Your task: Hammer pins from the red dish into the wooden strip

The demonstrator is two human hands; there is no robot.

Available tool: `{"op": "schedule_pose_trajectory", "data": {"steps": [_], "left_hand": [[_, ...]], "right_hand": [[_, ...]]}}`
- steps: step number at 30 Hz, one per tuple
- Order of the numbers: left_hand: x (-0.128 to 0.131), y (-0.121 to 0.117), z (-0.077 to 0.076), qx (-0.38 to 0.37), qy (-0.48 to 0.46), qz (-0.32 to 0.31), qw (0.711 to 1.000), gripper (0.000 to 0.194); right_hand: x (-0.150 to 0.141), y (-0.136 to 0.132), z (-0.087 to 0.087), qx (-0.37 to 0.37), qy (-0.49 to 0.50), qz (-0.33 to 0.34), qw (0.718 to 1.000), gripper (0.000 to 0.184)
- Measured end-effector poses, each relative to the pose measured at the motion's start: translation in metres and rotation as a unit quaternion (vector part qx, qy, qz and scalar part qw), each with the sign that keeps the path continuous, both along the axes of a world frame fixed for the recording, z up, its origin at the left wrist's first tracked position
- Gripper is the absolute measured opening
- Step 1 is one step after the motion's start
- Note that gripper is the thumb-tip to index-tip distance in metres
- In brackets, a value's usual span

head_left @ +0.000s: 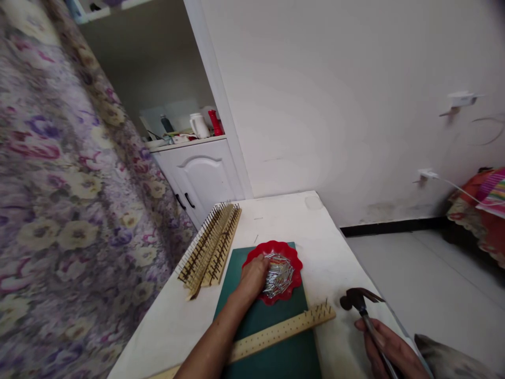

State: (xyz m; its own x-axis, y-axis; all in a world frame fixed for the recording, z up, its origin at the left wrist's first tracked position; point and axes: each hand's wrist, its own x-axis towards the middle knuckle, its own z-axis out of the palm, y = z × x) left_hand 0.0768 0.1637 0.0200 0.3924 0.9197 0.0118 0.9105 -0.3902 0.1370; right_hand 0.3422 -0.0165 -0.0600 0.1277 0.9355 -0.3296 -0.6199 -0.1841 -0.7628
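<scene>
My left hand (pixel 254 275) reaches into a red scalloped dish (pixel 296 259) at its left side, fingers bent down at a heap of silvery nails (pixel 278 276). Its fingertips are mostly hidden, so what they pinch does not show. In my right hand (pixel 389 345) is a claw hammer (pixel 358 301), held by the handle with its head over the table's right side. Between my arms lies a wooden strip (pixel 282 331) with rows of small holes; several nails stand upright at its right end. My left forearm covers part of the strip.
A green mat (pixel 272 318) lies under the dish and strip on the white table (pixel 158 337). Wooden strips full of upright nails (pixel 213 247) are at the back left, with two loose nails nearby. A floral curtain (pixel 79 210) hangs left; a white cabinet (pixel 209 179) stands behind.
</scene>
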Motion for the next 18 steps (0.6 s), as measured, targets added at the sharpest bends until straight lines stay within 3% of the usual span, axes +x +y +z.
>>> {"op": "schedule_pose_trajectory", "data": {"steps": [4, 8, 11, 18], "left_hand": [[0.002, -0.012, 0.005, 0.020, 0.009, 0.004, 1.000, 0.021], [-0.001, -0.030, 0.011, 0.055, -0.017, 0.001, 0.998, 0.019], [-0.007, -0.048, 0.014, 0.069, -0.059, 0.011, 0.996, 0.019], [-0.025, -0.098, 0.007, 0.053, -0.129, 0.056, 0.989, 0.019]], "right_hand": [[0.001, -0.002, 0.008, 0.003, -0.016, 0.026, 1.000, 0.037], [-0.004, -0.006, 0.014, 0.027, -0.009, -0.013, 1.000, 0.034], [-0.007, -0.006, 0.011, 0.067, -0.023, -0.004, 0.997, 0.038], [-0.011, -0.002, 0.008, 0.126, -0.064, -0.020, 0.990, 0.036]]}}
